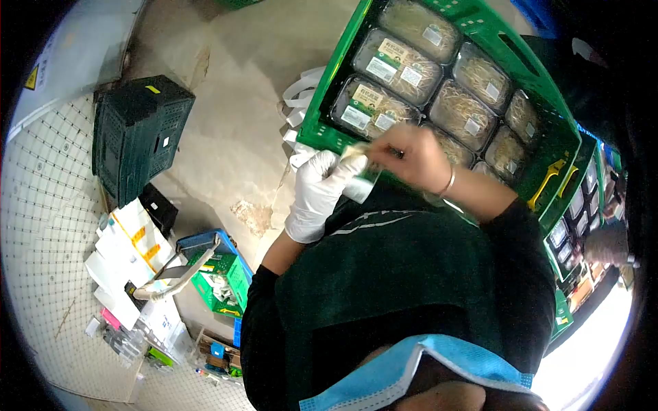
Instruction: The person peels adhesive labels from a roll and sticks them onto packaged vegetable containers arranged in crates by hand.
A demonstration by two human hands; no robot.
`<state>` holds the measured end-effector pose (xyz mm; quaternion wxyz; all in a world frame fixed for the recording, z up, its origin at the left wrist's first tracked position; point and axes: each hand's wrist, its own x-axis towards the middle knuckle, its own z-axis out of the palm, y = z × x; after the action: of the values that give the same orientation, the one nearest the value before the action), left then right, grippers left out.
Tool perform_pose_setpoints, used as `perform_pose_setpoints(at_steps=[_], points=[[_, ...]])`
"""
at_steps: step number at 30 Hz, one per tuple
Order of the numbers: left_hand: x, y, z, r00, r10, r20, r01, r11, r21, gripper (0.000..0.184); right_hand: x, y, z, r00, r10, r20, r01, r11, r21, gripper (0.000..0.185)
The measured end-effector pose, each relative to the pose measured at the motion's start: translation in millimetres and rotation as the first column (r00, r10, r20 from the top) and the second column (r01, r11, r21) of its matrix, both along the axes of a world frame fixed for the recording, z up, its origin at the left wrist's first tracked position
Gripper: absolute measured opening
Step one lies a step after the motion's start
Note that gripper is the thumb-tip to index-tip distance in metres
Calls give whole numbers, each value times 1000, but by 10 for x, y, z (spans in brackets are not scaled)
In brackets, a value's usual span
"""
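My left hand (315, 197), in a white glove, is closed on a pale label strip (359, 189) that hangs below its fingers. My bare right hand (415, 159), blurred by motion, meets the left fingertips. It pinches a small pale yellowish piece (354, 150) that looks like a label. Just beyond both hands stands a green crate (321, 113) with several clear-lidded trays of sprouts (384, 103). Some trays carry a yellowish label and white stickers, others only a white one. Loops of white paper ribbon (299, 92) hang at the crate's left side.
A dark folding crate (140, 137) stands on the floor at left. Below it are white foam boxes (127, 260) and a small green basket (236, 281) in a blue bin. At right, another person's hand (606, 244) is near more crated trays (558, 236).
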<state>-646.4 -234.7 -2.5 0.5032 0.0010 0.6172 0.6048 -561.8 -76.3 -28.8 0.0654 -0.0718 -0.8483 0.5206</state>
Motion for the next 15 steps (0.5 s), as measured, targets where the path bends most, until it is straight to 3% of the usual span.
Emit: perform_pose_setpoints(at_steps=[1, 3, 4, 5, 7, 8, 9, 10, 11, 13, 15], points=[[-16, -39, -100, 924, -204, -324, 194, 979, -63, 9, -44, 148, -63, 997, -46, -64, 53, 993, 105, 13], [-53, -95, -170, 866, -206, -455, 210, 977, -43, 11, -325, 721, -190, 967, -251, -30, 243, 887, 393, 11], [-84, -166, -192, 939, -156, -305, 144, 988, -62, 11, -489, 1145, -473, 966, -257, -6, 224, 832, 507, 13], [-109, -238, -204, 984, -90, -153, 77, 993, -91, 12, -670, 1415, -609, 925, -377, -43, 304, 668, 679, 20], [-134, -298, -183, 986, -34, -166, 12, 991, -131, 10, -839, 1964, -1300, 911, -406, -69, 270, 460, 846, 30], [-144, -337, -185, 978, -78, -191, 45, 984, -170, 11, -886, 2135, -1677, 915, -398, -72, 270, 468, 842, 30], [-143, -395, -177, 969, -127, -210, 81, 973, -214, 11, -893, 2228, -2045, 917, -399, 20, 131, 347, 929, 36], [-139, -472, -192, 922, -189, -337, 129, 973, -193, 10, -927, 2188, -2112, 903, -415, 108, -17, 216, 976, 43], [-120, -556, -169, 979, -146, -140, 111, 967, -230, 11, -914, 2172, -2150, 904, -415, 108, -15, 223, 975, 43], [-106, -478, -64, 1000, 22, -7, -22, 999, -45, 18, -855, 1958, -1823, 820, -568, -67, 237, 230, 944, 55], [-93, -471, -114, 998, 65, 21, -65, 998, 3, 21, -789, 1856, -1767, 810, -586, 13, 187, 279, 942, 61]])
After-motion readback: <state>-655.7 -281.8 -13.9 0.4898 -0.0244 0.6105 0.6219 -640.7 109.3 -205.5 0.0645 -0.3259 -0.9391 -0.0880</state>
